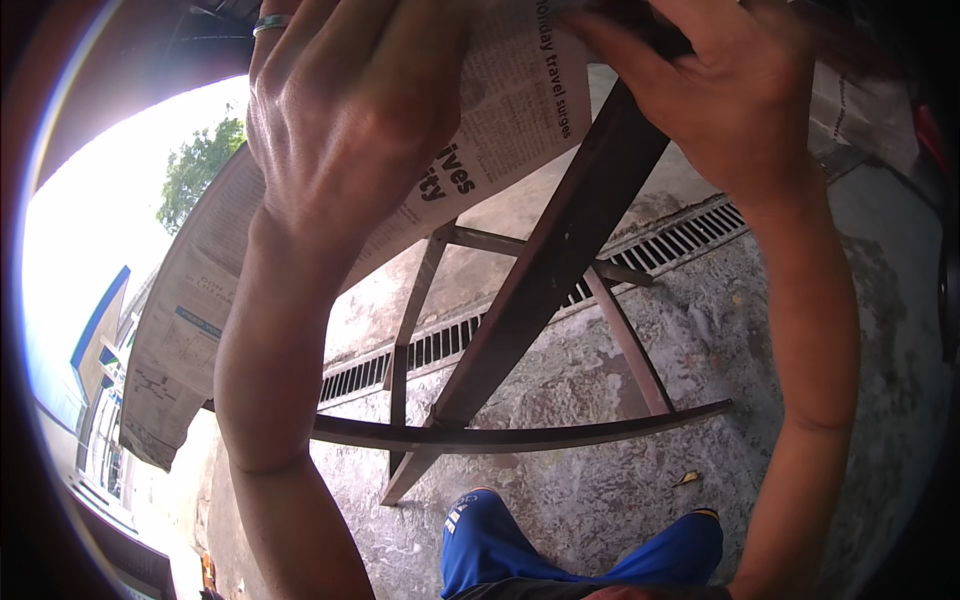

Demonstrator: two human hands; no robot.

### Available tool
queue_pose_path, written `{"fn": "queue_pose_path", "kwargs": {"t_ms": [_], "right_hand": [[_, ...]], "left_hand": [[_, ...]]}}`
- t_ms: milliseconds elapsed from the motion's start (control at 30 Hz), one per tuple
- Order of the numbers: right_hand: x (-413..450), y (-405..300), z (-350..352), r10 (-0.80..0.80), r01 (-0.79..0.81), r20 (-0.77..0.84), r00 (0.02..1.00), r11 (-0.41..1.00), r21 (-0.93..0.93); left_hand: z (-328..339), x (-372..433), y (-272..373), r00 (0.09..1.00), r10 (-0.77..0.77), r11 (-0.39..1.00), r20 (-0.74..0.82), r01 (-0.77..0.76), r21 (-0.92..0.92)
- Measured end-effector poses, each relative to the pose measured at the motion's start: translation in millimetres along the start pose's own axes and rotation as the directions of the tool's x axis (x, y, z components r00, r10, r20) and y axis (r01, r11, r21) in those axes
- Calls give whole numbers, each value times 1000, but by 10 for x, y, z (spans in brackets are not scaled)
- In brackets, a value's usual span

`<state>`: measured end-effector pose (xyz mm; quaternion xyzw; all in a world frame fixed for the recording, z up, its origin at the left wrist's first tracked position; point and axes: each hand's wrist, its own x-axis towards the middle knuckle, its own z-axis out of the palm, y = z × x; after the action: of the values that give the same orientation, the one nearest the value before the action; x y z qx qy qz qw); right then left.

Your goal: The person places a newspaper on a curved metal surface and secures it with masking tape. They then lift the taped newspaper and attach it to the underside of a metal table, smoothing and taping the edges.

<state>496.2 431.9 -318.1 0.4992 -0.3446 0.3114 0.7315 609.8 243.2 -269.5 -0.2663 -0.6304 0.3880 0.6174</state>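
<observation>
Both my hands are raised at the top of the view. The back of my left hand (360, 112) faces me in front of a printed newspaper sheet (525, 135). Its fingertips run out of the picture, so its grip is hidden. My right hand (735, 97) is by the upper end of a dark beam (555, 255), its thumb stretched left towards the sheet's edge. Blur and the top edge hide whether it holds anything. The beam slants down to a dark crossbar (525, 439) of a frame with thin legs.
A metal drain grate (442, 341) crosses the rough concrete floor (570, 502) beneath the frame. More newspaper (862, 112) shows at the far right. My knees in blue trousers (495, 532) are below. A building (97, 322) and a tree (202, 176) stand outside, left.
</observation>
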Motion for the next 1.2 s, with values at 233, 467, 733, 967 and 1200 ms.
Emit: {"fn": "queue_pose_path", "kwargs": {"t_ms": [233,467,733,967,1200], "right_hand": [[-10,55,31,-61,59,-44,997,998,-33],[-3,9,30,-7,4,-42,999,998,-66],[-62,134,91,-104,97,-88,991,992,-80],[-65,119,117,-107,98,-107,988,991,-89],[-93,131,113,-93,85,-95,991,993,-87]], "left_hand": [[-1,-46,-44,999,16,997,-42,-19,-73],[14,-42,-33,999,19,999,-47,-17,31],[35,-55,22,993,-98,995,-67,98,5],[181,52,165,967,-216,975,-132,205,-90],[-21,150,245,915,-280,956,290,239,169]]}}
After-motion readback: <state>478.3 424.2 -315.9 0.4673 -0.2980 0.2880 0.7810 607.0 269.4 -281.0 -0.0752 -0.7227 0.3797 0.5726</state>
